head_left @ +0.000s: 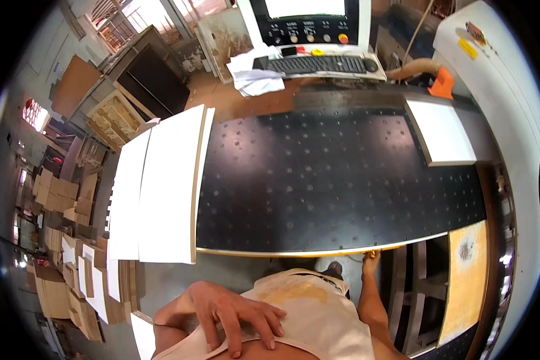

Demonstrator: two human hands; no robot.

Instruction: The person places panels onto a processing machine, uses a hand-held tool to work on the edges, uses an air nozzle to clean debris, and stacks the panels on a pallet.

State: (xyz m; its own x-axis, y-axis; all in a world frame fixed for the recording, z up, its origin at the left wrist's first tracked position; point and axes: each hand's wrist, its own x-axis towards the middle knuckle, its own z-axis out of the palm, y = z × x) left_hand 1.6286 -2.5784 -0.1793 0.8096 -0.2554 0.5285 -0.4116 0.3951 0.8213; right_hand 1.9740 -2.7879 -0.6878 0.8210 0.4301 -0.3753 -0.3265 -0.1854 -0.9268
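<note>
My left hand [237, 315] lies against my chest at the top of a pale, stained apron [318, 303]. Its fingers are spread and nothing shows in them. My right arm reaches forward to the front edge of a black work table [330, 198] dotted with small round studs. There my right hand [372, 255] is at the yellow-and-white edge strip, small in view and with its fingers mostly hidden. White panels [168, 186] lie side by side at the table's left end. A smaller white panel [443, 133] rests at the far right of the table.
A control console with a screen and knobs [309, 33] stands beyond the table, with a keyboard [324, 64] and papers [255, 78] below it. A white machine housing [498, 78] rises at right. Stacked boards [96, 270] stand on the floor at left. A worn yellowish board [465, 282] lies near right.
</note>
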